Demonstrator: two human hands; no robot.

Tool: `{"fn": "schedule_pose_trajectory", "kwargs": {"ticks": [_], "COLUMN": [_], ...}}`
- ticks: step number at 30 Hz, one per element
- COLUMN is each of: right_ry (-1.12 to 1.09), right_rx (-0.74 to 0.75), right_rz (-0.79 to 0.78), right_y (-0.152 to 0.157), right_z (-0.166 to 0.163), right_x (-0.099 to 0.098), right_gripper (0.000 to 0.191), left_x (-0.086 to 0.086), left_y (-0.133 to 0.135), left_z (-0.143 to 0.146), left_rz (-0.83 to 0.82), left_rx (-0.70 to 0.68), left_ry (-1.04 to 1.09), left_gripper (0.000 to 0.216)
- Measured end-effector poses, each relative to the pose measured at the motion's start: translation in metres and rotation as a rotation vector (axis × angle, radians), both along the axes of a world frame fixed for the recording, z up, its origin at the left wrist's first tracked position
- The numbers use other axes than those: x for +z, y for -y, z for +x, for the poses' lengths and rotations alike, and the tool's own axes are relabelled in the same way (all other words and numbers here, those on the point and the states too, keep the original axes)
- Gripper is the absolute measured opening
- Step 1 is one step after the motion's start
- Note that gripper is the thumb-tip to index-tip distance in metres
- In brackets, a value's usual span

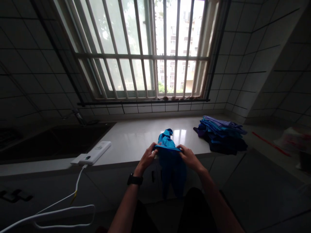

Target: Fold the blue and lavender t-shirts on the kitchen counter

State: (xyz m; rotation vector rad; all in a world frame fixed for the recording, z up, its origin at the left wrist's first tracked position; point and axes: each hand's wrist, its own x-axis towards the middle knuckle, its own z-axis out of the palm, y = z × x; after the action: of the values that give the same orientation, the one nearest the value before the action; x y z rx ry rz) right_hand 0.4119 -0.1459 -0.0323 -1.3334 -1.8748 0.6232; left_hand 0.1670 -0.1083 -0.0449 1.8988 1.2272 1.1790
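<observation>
A bright blue garment (172,165) hangs at the counter's front edge, with two leg-like parts dangling below. My left hand (148,156) pinches one end of its upper band, and my right hand (189,157) pinches the other, so the band is pulled straight between them. Beyond the band, crumpled blue cloth (166,138) lies on the counter; whether it belongs to the same garment I cannot tell. To the right of my hands sits a stack of folded clothes (220,131) in blue, purple and black.
The white counter (132,132) runs below a barred window (145,58). On the left are a dark sink (55,140) with a tap (79,118) and a white power bank (98,152) with a white cable (77,184). A red strip (269,143) lies at the right.
</observation>
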Motion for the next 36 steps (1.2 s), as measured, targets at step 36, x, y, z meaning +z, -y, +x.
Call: {"fn": "schedule_pose_trajectory", "kwargs": {"ticks": [36], "right_ry": [0.589], "right_rx": [-0.272], "right_rz": [-0.434], "right_y": [-0.095], "right_z": [-0.019], "right_x": [0.031], "right_gripper": [0.055], "left_x": [0.044], "left_y": [-0.116], "left_z": [-0.053], "left_rz": [-0.199], "left_rx": [0.167], "left_ry": [-0.849], "left_gripper": [0.023]}}
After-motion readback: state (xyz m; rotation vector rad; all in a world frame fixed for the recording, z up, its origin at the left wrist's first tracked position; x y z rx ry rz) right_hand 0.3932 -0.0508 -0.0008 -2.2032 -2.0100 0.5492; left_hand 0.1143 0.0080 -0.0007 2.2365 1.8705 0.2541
